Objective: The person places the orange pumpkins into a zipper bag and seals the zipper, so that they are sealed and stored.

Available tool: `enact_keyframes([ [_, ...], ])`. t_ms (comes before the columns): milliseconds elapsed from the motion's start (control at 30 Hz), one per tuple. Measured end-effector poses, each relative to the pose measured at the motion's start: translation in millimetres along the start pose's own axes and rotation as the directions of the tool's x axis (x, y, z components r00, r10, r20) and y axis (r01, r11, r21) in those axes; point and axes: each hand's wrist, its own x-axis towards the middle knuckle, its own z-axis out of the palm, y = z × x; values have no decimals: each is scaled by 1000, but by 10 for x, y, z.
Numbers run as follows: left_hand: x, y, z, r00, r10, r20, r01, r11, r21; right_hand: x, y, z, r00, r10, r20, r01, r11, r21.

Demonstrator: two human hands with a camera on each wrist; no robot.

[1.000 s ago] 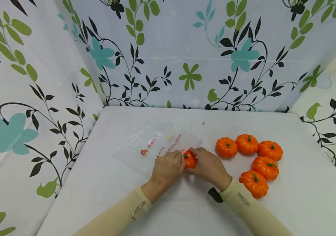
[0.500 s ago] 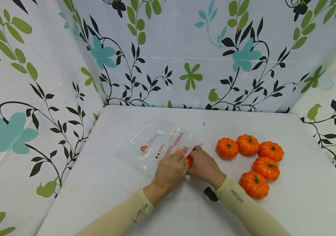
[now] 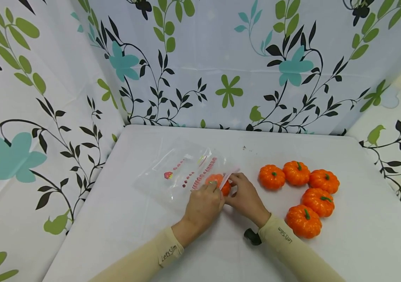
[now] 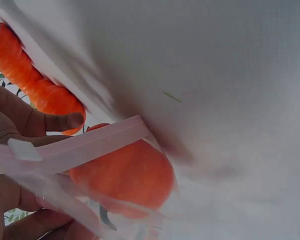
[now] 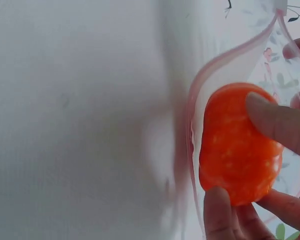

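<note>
A clear zip bag [image 3: 172, 188] with red print lies flat on the table, its pink-edged mouth facing right. My left hand [image 3: 202, 207] pinches the mouth's near edge. A small orange pumpkin [image 5: 237, 150] with a green stem sits just inside the mouth; my right hand [image 3: 247, 199] holds it, thumb on one side and fingers on the other in the right wrist view. The left wrist view shows the pink zip strip [image 4: 100, 142] crossing over the pumpkin, with a white slider [image 4: 25, 150] on the strip.
Several more orange pumpkins [image 3: 304, 221] stand in a curved row to the right of my right hand. A dark object [image 3: 252, 237] is at my right wrist, by the sleeve. Leaf-patterned curtains [image 3: 200, 70] hang behind and beside the white table [image 3: 133, 243].
The pumpkin has moved left into the bag's mouth, and the pink strip now lies across it. My right hand has shifted slightly left with it; the left hand stays at the mouth.
</note>
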Motion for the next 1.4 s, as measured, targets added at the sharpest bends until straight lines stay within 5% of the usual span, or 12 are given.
enact_keyframes([
  [300,10,12,26,999,-4,-36,4,1000,-20,25,-22,35,997,80,8,-79,963,257],
  [533,5,6,51,998,-39,-48,33,994,-104,42,11,94,999,49,-8,-43,933,358],
  [800,-16,13,57,997,-76,0,76,990,-117,21,39,139,999,40,-32,-30,965,262],
  [1133,-31,1,27,994,-108,29,111,986,-128,41,90,173,991,79,105,-111,930,350],
  [1400,-24,10,9,995,-91,40,96,987,-129,52,96,209,990,113,80,-135,922,363],
])
